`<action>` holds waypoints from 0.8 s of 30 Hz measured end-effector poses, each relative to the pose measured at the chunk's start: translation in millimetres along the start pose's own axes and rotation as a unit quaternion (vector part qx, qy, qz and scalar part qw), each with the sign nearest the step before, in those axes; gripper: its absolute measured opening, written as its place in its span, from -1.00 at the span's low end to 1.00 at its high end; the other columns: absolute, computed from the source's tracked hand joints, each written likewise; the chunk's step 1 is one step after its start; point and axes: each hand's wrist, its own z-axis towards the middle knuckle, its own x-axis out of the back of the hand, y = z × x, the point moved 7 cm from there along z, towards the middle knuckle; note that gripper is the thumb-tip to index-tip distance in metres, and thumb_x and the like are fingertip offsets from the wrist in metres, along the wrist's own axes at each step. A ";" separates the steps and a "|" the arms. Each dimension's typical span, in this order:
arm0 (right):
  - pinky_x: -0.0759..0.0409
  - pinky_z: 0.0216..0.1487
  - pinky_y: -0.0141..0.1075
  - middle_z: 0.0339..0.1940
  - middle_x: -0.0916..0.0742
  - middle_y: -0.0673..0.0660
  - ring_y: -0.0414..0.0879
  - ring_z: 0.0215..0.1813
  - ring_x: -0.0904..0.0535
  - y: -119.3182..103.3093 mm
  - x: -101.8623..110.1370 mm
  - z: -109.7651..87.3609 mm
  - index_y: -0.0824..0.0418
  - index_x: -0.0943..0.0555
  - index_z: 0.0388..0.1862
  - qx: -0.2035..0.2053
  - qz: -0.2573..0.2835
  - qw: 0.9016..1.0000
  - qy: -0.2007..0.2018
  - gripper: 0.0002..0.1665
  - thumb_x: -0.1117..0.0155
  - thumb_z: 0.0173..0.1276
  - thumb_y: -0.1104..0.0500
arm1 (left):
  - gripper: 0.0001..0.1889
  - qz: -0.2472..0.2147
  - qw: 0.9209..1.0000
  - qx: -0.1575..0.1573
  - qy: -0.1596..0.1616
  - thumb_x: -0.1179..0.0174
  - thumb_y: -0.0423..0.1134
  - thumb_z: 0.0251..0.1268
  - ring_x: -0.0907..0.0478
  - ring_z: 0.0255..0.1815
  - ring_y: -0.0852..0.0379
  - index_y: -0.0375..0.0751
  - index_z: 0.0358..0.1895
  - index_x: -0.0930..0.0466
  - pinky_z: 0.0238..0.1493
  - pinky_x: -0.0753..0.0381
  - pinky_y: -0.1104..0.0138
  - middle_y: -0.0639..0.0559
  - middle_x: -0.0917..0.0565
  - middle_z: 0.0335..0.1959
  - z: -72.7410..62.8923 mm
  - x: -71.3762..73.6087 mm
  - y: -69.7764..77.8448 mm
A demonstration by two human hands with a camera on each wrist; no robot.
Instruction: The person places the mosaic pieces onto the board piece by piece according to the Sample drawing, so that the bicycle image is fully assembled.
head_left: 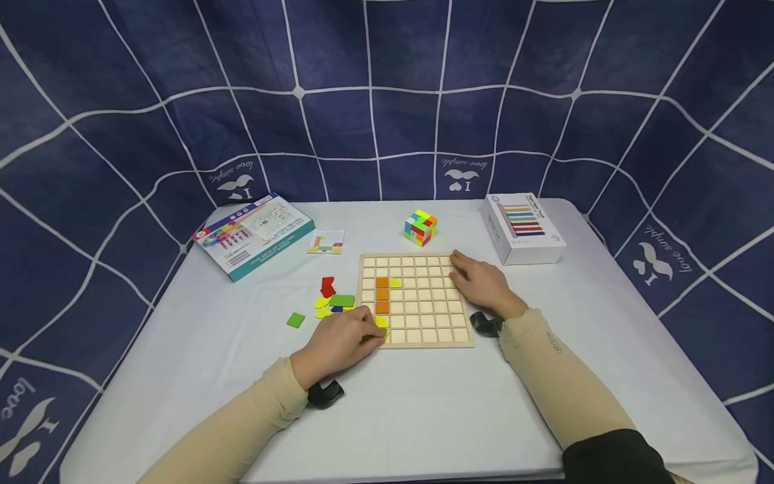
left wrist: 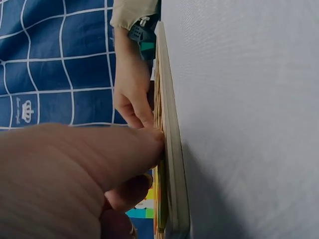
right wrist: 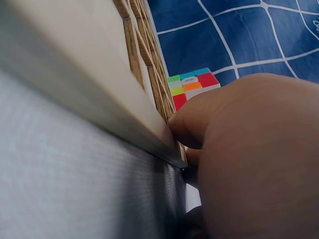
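Note:
A square wooden grid board lies on the table. My left hand is at its near left corner, thumb and fingertips pinching a yellow piece that they partly cover. In the left wrist view the thumb comes down at the board's rim. My right hand holds the board by its far right edge, and in the right wrist view a fingertip lies over that edge. Orange squares fill a column on the left side of the board, with a yellow square beside the top one.
Left of the board lie loose pieces: red ones, a green rectangle, yellow pieces and a green square. Behind are a puzzle cube, a patterned card, a flat box and a white box.

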 end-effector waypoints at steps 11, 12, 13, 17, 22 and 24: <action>-0.35 0.47 0.16 0.63 -0.34 0.15 0.23 0.57 -0.32 0.8 -0.7 0.1 0.18 -0.31 0.59 0.000 0.005 1.000 -0.001 -0.30 -0.03 0.60 -0.08 | -0.85 -0.056 0.996 0.070 0.001 -0.52 -0.05 0.19 -0.45 -0.42 0.38 0.12 -0.18 -0.88 -0.52 -0.38 0.46 0.31 -0.57 -0.33 -1.7 -2.7 -12.2; -0.34 0.47 0.16 0.63 -0.34 0.15 0.23 0.57 -0.32 1.2 -1.0 0.2 0.17 -0.31 0.60 0.001 0.005 1.000 -0.002 -0.30 -0.03 0.61 -0.09 | -0.86 -0.051 0.996 0.069 -0.001 -0.51 -0.05 0.20 -0.45 -0.43 0.39 0.13 -0.18 -0.88 -0.53 -0.37 0.46 0.31 -0.57 -0.34 -1.6 -3.0 -12.1; -0.34 0.47 0.16 0.63 -0.34 0.15 0.23 0.57 -0.32 1.1 -1.2 0.3 0.18 -0.31 0.60 0.000 0.005 1.000 -0.001 -0.30 -0.03 0.60 -0.09 | -0.86 -0.049 0.996 0.068 -0.001 -0.50 -0.06 0.21 -0.44 -0.44 0.39 0.12 -0.18 -0.88 -0.54 -0.37 0.46 0.31 -0.57 -0.34 -1.5 -2.7 -12.0; -0.34 0.47 0.17 0.63 -0.34 0.16 0.23 0.57 -0.31 1.2 -1.2 0.9 0.19 -0.31 0.59 0.001 0.004 1.000 0.002 -0.30 -0.03 0.60 -0.08 | -0.88 -0.044 0.996 0.072 0.003 -0.50 -0.09 0.20 -0.43 -0.46 0.38 0.12 -0.21 -0.89 -0.56 -0.36 0.46 0.30 -0.58 -0.35 -1.2 -1.2 -11.9; -0.35 0.46 0.16 0.62 -0.34 0.16 0.23 0.57 -0.32 1.4 -0.5 0.9 0.19 -0.32 0.59 0.002 0.003 1.000 0.003 -0.30 -0.03 0.60 -0.07 | -0.86 -0.047 0.996 0.069 0.022 -0.48 -0.07 0.23 -0.43 -0.46 0.38 0.13 -0.16 -0.88 -0.58 -0.34 0.47 0.30 -0.59 -0.34 -1.1 3.3 -14.3; -0.35 0.47 0.16 0.63 -0.34 0.16 0.22 0.57 -0.32 1.6 -0.5 0.6 0.19 -0.31 0.59 0.001 0.002 1.000 -0.001 -0.30 -0.03 0.60 -0.08 | -0.84 -0.047 0.995 0.080 0.047 -0.46 -0.07 0.27 -0.44 -0.46 0.36 0.11 -0.12 -0.87 -0.57 -0.37 0.45 0.27 -0.60 -0.33 -1.4 11.4 -20.9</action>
